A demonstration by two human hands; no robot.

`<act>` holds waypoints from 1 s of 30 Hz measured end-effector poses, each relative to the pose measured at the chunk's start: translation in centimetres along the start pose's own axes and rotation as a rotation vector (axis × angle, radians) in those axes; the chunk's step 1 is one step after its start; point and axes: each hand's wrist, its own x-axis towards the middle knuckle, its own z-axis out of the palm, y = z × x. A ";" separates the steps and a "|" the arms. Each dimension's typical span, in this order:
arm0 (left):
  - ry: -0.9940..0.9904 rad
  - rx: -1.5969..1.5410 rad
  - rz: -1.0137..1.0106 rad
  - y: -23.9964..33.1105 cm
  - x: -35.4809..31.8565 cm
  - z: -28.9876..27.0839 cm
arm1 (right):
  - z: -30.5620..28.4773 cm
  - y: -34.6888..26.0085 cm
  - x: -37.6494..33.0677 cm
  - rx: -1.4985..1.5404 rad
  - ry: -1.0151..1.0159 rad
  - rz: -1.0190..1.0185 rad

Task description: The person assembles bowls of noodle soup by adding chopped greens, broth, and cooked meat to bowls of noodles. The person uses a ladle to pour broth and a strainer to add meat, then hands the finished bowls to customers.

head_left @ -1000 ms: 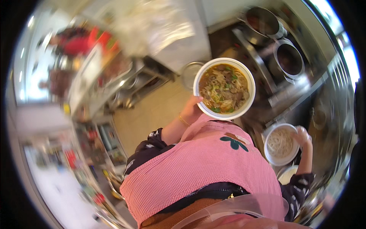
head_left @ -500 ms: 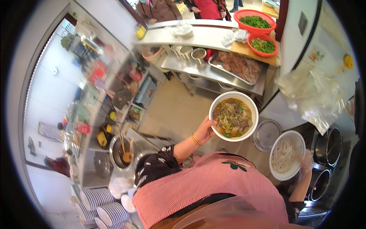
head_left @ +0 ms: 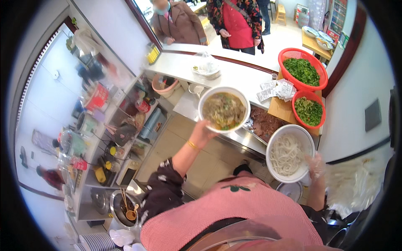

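The left hand [head_left: 204,133] is clamped on the near left rim of a white bowl of noodle soup [head_left: 200,109], thumb at the edge, the fingers beneath mostly hidden. The bowl is held up in the air, seen against the near edge of a steel table [head_left: 187,103]; brownish broth, sliced topping and green bits show inside. The right hand [head_left: 316,167], in a clear glove, closes on the right side of a white bowl of plain noodles [head_left: 309,142], also held up and tilted slightly toward the camera, just beside the near right corner of the table. The two bowls are apart. Between them, along the table's near edge, lies a tray of dark sliced meat [head_left: 264,124]. Behind runs a white counter [head_left: 247,77]. Near its right end a large red basin [head_left: 320,80] of chopped greens stands toward the far edge, with a smaller red basin [head_left: 295,112] of greens just beside it, nearer the right corner of a wooden board [head_left: 278,109]. Paper slips [head_left: 284,89] lie left of the basins. A bagged bundle [head_left: 205,66] sits toward the counter's left end, and two people [head_left: 238,25] stand past its far edge.
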 end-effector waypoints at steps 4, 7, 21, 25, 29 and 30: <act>-0.071 -0.078 -0.078 0.9 2.8 2.8 | 0.9 -3.5 -1.7 0.098 -0.021 0.033; -0.144 -0.188 -0.190 -0.1 6.8 4.7 | 1.3 -4.8 -2.5 0.188 -0.028 0.062; -0.046 -0.225 -0.404 -6.1 24.4 7.4 | 4.1 -8.3 -6.1 -0.037 0.327 0.304; 0.037 -0.229 -0.348 -5.8 24.7 8.3 | 4.7 -10.0 -6.1 0.195 0.259 0.166; -0.071 -0.226 -0.463 -6.6 17.7 10.0 | 5.9 -11.7 -5.4 0.135 0.232 0.247; -0.077 -0.161 -0.520 -6.4 15.0 10.6 | 6.1 -12.2 -5.1 0.159 0.185 0.281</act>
